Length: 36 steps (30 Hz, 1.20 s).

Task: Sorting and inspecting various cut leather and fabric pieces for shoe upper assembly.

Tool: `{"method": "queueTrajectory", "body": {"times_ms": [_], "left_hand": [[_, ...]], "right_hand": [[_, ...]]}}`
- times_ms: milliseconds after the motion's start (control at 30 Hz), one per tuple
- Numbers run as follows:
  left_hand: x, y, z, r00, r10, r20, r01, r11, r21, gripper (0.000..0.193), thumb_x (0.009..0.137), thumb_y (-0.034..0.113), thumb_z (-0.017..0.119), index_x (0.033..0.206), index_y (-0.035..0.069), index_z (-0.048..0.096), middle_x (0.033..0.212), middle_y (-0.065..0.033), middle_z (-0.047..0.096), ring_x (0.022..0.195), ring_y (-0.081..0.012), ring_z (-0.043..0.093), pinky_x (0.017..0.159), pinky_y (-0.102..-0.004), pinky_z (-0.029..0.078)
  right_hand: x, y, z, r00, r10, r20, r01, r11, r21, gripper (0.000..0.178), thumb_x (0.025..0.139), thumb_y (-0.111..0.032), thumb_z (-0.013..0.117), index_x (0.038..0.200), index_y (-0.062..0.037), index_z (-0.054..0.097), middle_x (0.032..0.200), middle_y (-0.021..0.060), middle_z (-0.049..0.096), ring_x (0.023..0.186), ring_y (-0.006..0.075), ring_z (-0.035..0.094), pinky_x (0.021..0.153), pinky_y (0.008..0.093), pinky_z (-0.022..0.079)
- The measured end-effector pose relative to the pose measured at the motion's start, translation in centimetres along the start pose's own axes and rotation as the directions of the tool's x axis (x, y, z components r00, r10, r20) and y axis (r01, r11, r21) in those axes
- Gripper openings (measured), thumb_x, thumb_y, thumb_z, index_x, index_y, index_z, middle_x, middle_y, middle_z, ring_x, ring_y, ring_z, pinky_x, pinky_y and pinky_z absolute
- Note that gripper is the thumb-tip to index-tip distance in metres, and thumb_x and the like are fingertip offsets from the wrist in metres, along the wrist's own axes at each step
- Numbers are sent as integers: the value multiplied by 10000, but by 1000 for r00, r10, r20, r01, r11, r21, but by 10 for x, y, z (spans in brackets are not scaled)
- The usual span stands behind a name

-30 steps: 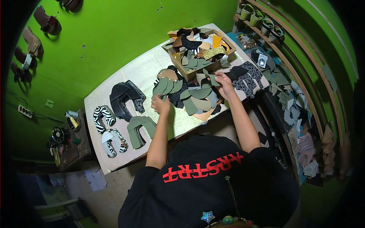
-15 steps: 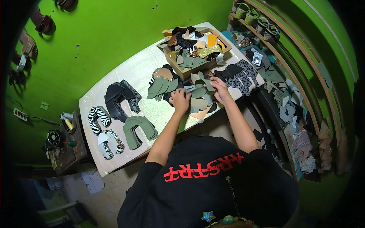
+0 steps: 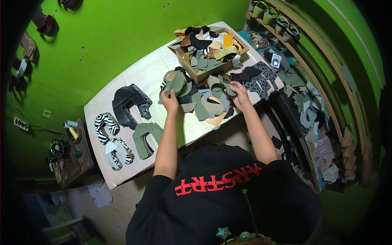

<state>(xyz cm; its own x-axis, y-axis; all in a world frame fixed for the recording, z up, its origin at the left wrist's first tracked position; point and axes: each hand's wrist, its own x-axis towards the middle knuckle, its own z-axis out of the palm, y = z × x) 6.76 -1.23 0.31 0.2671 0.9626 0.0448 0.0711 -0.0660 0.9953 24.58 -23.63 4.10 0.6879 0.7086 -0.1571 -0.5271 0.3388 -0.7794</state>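
My left hand (image 3: 170,100) grips a green curved cut piece (image 3: 176,83) lifted at the left edge of a heap of green, black and tan cut shoe pieces (image 3: 206,104) on the white table (image 3: 147,75). At the heap's right side, my right hand (image 3: 239,93) holds another green cut piece (image 3: 225,86). Just beyond the heap sits a cardboard box (image 3: 212,51) filled with mixed cut pieces.
Sorted stacks lie to the left: black pieces (image 3: 128,104), zebra-striped pieces (image 3: 104,124), mixed patterned ones (image 3: 118,151) and a green stack (image 3: 145,136). Black patterned pieces (image 3: 261,79) lie to the right. Wooden shelves (image 3: 314,94) with scraps curve along the right. A low side table (image 3: 69,151) holds small tools.
My left hand moved from the table's middle up to the heap's left edge and took a green piece. My right hand shifted slightly toward me on the heap's right side.
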Motion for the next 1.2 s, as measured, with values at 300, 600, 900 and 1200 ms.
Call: {"method": "queueTrajectory", "body": {"times_ms": [300,600,900,1200], "left_hand": [[-40,33,-2,999,-51,12,30,741,671,489,657,221,657,1103,121,484,1177,-129,368,1120,-313,276,910,-471,230],[-43,29,-25,919,-34,392,-314,536,784,254,631,271,704,832,132,634,1003,-84,522,1019,-281,387,821,-431,245],[-25,46,-33,876,455,160,-455,670,587,160,730,103,637,814,67,505,826,-84,522,784,-246,518,725,-343,317],[-11,62,-28,821,570,39,-569,808,152,136,724,-30,594,790,16,484,913,-114,533,785,-212,547,679,-285,453]], "right_hand": [[-8,5,1,982,123,-143,-133,989,-67,210,824,-77,486,1032,-71,460,948,99,561,809,200,579,724,321,487],[-16,14,-4,926,285,-248,-312,947,-77,263,844,-113,482,1102,-64,475,941,86,562,804,202,577,710,343,484],[-20,11,-2,884,465,-57,-466,862,-199,309,845,-155,519,1129,-40,484,921,72,577,789,160,584,675,313,486],[-19,17,3,886,462,-49,-462,865,-196,265,834,-159,544,1064,-35,499,898,58,573,754,154,585,617,274,479]]}}
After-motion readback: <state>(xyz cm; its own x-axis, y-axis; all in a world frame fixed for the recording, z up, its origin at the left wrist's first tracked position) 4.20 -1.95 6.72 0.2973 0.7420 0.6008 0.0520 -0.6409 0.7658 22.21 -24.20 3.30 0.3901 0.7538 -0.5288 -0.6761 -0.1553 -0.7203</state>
